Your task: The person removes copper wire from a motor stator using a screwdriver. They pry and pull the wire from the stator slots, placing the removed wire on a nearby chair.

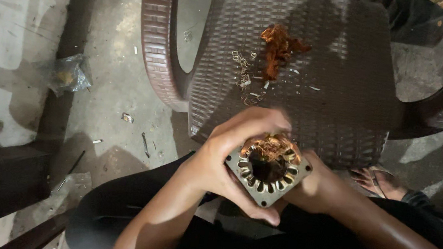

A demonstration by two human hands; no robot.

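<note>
Stator [267, 171] between both hands, left fingers [257, 124] over its copper windings [272, 147]

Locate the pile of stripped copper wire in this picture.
In the head view, the copper wire pile lies on the brown woven chair seat, just above both hands.

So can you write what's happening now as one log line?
left hand: grips motor stator | right hand: supports stator underneath | copper wire scraps: on brown chair seat

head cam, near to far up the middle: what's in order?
Left hand gripping the square metal motor stator → loose wire curls on the brown woven plastic chair → orange-brown scrap pile.
</note>
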